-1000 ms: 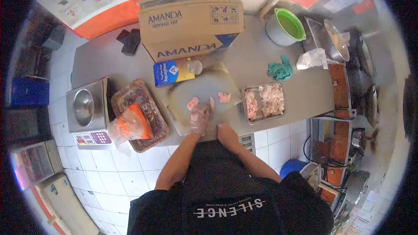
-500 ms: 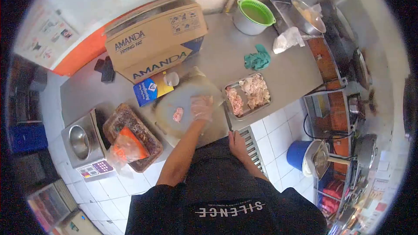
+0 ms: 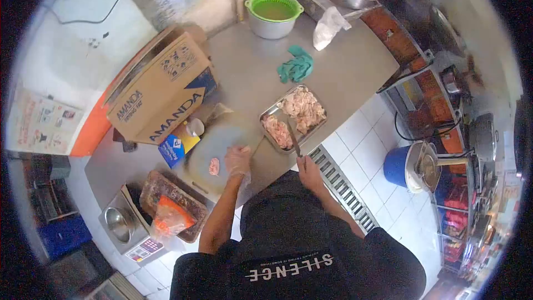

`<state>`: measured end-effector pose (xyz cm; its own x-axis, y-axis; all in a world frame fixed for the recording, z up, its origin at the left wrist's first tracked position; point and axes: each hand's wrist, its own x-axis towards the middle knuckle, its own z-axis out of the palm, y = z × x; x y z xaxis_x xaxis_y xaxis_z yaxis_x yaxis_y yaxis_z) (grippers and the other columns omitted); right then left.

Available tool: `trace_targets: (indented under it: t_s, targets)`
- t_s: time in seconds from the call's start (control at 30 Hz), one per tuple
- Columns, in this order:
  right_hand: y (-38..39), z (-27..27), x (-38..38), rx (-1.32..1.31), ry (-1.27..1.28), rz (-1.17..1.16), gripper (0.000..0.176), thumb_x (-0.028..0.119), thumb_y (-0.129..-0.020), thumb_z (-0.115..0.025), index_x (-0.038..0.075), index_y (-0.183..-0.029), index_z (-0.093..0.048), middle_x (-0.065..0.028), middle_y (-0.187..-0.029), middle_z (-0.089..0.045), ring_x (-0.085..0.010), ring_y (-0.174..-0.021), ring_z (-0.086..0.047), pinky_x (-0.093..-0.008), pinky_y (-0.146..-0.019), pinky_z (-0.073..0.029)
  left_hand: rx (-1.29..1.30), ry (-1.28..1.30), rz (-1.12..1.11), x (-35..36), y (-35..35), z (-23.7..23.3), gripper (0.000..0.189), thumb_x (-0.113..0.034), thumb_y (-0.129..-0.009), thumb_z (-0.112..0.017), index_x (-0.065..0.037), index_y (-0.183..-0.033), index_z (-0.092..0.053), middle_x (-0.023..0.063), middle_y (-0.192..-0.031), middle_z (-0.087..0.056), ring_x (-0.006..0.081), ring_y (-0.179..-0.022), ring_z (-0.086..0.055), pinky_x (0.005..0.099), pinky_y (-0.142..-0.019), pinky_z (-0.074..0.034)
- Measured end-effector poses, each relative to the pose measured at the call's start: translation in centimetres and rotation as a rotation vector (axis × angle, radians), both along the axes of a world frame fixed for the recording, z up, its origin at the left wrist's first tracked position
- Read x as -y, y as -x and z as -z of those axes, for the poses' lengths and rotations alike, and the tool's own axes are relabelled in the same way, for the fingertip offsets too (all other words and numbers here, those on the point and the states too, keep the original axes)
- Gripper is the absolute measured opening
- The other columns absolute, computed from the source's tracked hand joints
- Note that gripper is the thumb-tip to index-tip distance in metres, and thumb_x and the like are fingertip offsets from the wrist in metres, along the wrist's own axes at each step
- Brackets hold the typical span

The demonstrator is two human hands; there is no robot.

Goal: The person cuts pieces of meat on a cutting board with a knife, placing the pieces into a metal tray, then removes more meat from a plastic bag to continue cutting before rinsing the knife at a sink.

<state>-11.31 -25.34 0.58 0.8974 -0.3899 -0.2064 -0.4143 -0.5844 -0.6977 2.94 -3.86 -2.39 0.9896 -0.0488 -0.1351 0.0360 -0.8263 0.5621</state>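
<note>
From my head camera, the only view, my right hand [image 3: 309, 171] is closed round the handle of a knife [image 3: 293, 139], its blade reaching over the near rim of the metal tray [image 3: 315, 127]. Two heaps of meat lie in that tray, and I can't tell whether the steel touches them. My gloved left hand [image 3: 237, 160] is over the cutting board [image 3: 214, 141], just beside one small piece of meat [image 3: 214, 166]; its fingers blur, so I can't say whether they're spread or pinching something. The tray sits close to the table [image 3: 355, 61] edge, so I judge that a careless pull of the blade could drag scraps onto the floor [image 3: 361, 133]. A slippery glove could also let meat slide, bringing my fingertips near the blade.
</note>
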Motion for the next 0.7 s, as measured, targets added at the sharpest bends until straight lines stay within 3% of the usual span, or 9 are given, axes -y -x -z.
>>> trace_targets:
  t_s: [0.07, 0.17, 0.27, 0.37, 0.47, 0.57, 0.6, 0.63, 0.7]
  targets:
    - [-0.6, -0.4, 1.2, -0.031, -0.024, 0.09, 0.032, 0.033, -0.098, -0.049, 0.001, -0.096, -0.049, -0.0294, -0.08, -0.06, -0.0521, -0.082, -0.058, -0.0586, -0.066, -0.043, -0.112, 0.195, -0.209, 2.3, -1.0, -3.5, 0.023, -0.027, -0.078, -0.063, -0.007, -0.087, -0.07, 0.0174, -0.085, -0.066, 0.0323, -0.087, -0.063, 0.0421, -0.081, -0.049]
    - [-1.0, 0.3, 3.1, 0.03, 0.002, 0.126, 0.033, 0.034, -0.098, -0.049, 0.002, -0.096, -0.049, -0.0291, -0.082, -0.061, -0.051, -0.082, -0.058, -0.057, -0.066, -0.043, 0.081, 0.227, -0.034, 6.5, -2.1, -8.6, 0.025, -0.023, -0.078, -0.063, -0.008, -0.098, -0.069, 0.0181, -0.093, -0.065, 0.0339, -0.09, -0.061, 0.0418, -0.081, -0.049]
    - [-1.0, 0.6, 4.3, 0.021, -0.018, 0.173, 0.033, 0.035, -0.098, -0.049, 0.002, -0.098, -0.05, -0.0285, -0.082, -0.061, -0.0508, -0.082, -0.058, -0.0566, -0.066, -0.043, 0.294, 0.403, 0.142, 10.6, -3.2, -8.1, 0.032, -0.026, -0.088, -0.06, -0.004, -0.11, -0.065, 0.0207, -0.095, -0.062, 0.0381, -0.095, -0.06, 0.0436, -0.086, -0.048]
    - [-0.8, 0.1, 5.2, 0.011, -0.046, 0.183, 0.033, 0.034, -0.097, -0.049, 0.001, -0.098, -0.049, -0.028, -0.081, -0.061, -0.0503, -0.079, -0.058, -0.0569, -0.066, -0.043, 0.261, 0.142, 0.32, 12.0, -4.7, -0.1, 0.039, -0.012, -0.077, -0.064, -0.008, -0.116, -0.06, 0.0176, -0.109, -0.059, 0.0352, -0.103, -0.055, 0.0433, -0.085, -0.048]
    - [-0.3, 0.1, 6.3, 0.095, 0.027, 0.182, 0.032, 0.033, -0.097, -0.05, 0.002, -0.098, -0.05, -0.0268, -0.079, -0.06, -0.0502, -0.077, -0.057, -0.0577, -0.065, -0.042, 0.465, 0.287, 0.462, 10.0, -3.3, -5.8, 0.037, -0.02, -0.082, -0.062, -0.007, -0.117, -0.059, 0.0168, -0.115, -0.058, 0.036, -0.108, -0.054, 0.0447, -0.09, -0.047]
    - [0.3, 1.0, 7.2, 0.057, 0.05, 0.209, 0.034, 0.033, -0.098, -0.048, -0.001, -0.095, -0.052, -0.0268, -0.076, -0.059, -0.0466, -0.075, -0.058, -0.0526, -0.064, -0.042, 0.523, 0.131, 0.112, 5.0, -0.7, -1.1, 0.04, -0.027, -0.086, -0.058, -0.007, -0.121, -0.058, 0.0169, -0.121, -0.056, 0.0378, -0.112, -0.053, 0.0467, -0.094, -0.045]
    - [0.7, 1.6, 7.4, 0.132, 0.182, 0.123, 0.035, 0.033, -0.098, -0.048, -0.001, -0.095, -0.051, -0.0268, -0.076, -0.059, -0.0468, -0.075, -0.057, -0.0524, -0.065, -0.041, 0.56, -0.095, -0.024, 2.6, 0.1, 0.5, 0.042, -0.031, -0.087, -0.057, -0.008, -0.122, -0.058, 0.0175, -0.122, -0.055, 0.0385, -0.113, -0.052, 0.0478, -0.095, -0.044]
    - [0.3, 1.5, 7.3, 0.089, 0.138, 0.138, 0.034, 0.033, -0.098, -0.048, -0.001, -0.096, -0.051, -0.0269, -0.077, -0.059, -0.0468, -0.075, -0.057, -0.0523, -0.065, -0.041, 0.599, -0.322, -0.169, 0.0, 0.5, 2.2, 0.044, -0.035, -0.087, -0.055, -0.008, -0.122, -0.057, 0.0181, -0.123, -0.055, 0.0393, -0.114, -0.051, 0.0489, -0.095, -0.044]
    - [-0.8, 0.2, 6.8, -0.007, 0.05, 0.146, 0.034, 0.033, -0.098, -0.048, 0.0, -0.096, -0.05, -0.027, -0.077, -0.059, -0.0469, -0.076, -0.058, -0.052, -0.065, -0.041, 0.341, -0.642, -0.24, -6.4, 2.0, 10.5, 0.047, -0.042, -0.086, -0.055, -0.008, -0.118, -0.06, 0.0181, -0.12, -0.057, 0.0386, -0.112, -0.054, 0.0474, -0.094, -0.045]
